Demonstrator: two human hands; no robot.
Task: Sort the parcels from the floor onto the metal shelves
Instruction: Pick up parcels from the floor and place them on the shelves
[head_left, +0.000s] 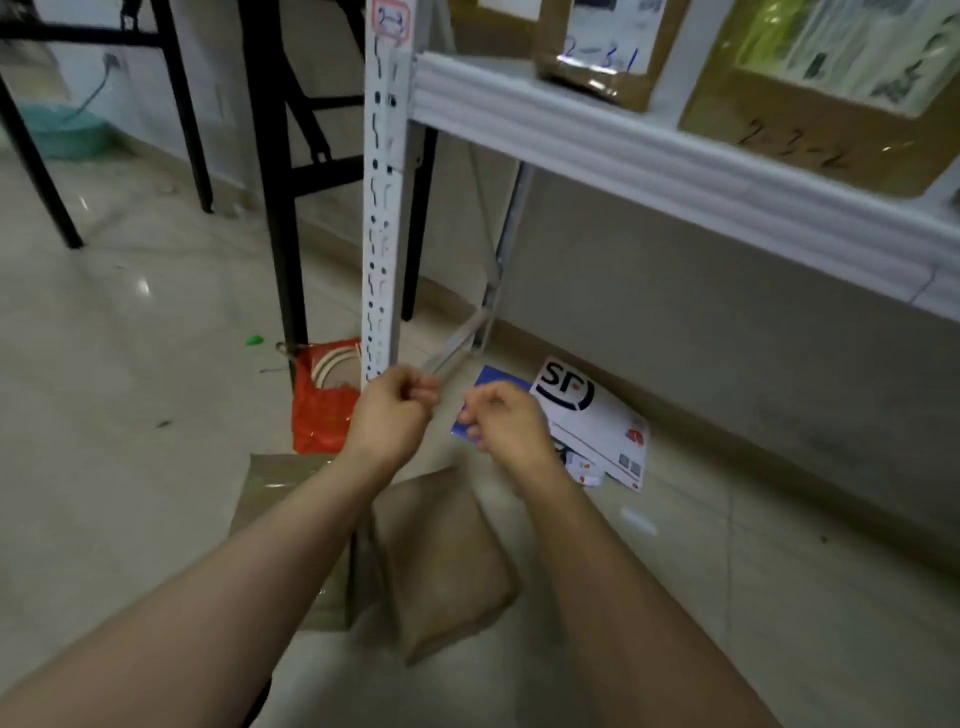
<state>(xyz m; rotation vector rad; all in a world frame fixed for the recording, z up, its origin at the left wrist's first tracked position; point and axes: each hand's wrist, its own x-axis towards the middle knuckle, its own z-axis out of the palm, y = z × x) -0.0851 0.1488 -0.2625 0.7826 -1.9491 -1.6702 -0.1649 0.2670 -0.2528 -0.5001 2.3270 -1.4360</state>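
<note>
Left hand (395, 410), right hand (506, 422) clenched, empty (blurred); brown parcel (441, 561) on floor beneath forearms.

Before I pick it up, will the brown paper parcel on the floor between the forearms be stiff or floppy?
The brown paper parcel looks pillowy, with rounded, creased edges, so it will probably sag if lifted by one corner. It lies flat on the floor, so rolling seems unlikely. Its matte paper should not be slippery.

A parcel storeroom: white metal shelving (675, 171) carries numbered cardboard boxes (602, 52), and courier mailers (597, 421) lie on the tiled floor (130, 364).
</note>
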